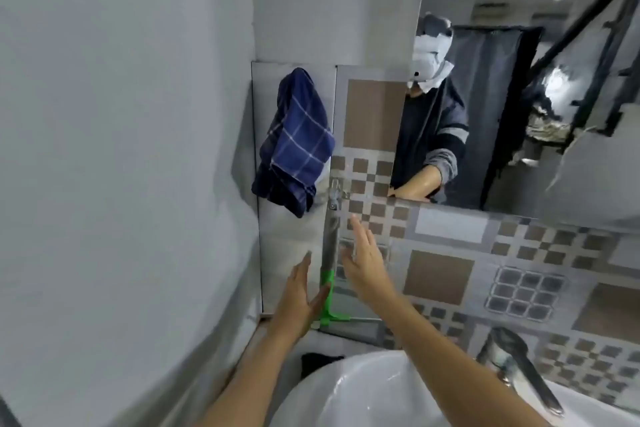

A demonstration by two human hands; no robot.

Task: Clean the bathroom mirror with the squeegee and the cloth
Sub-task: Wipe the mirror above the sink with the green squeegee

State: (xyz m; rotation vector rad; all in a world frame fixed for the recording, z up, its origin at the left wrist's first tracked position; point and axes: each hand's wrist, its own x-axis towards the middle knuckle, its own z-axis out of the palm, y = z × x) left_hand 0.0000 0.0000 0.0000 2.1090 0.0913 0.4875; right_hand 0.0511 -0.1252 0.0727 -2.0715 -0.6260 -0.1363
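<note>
The squeegee (329, 263) hangs by its handle from a wall hook beside the cloth (294, 142). Left hand (298, 298) and right hand (363, 267) flank it, both open — neither grips. Risk: a loose grasp drops it onto the basin (311, 399).

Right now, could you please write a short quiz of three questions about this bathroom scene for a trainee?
1. True or false: the blue checked cloth hangs on the wall.
2. Where is the grey-handled squeegee with the green head? A) in the white sink B) upright against the tiled wall
3. Fill in: the squeegee handle stands between the left hand and the ___ hand.

Key: 1 true; 2 B; 3 right.
</note>
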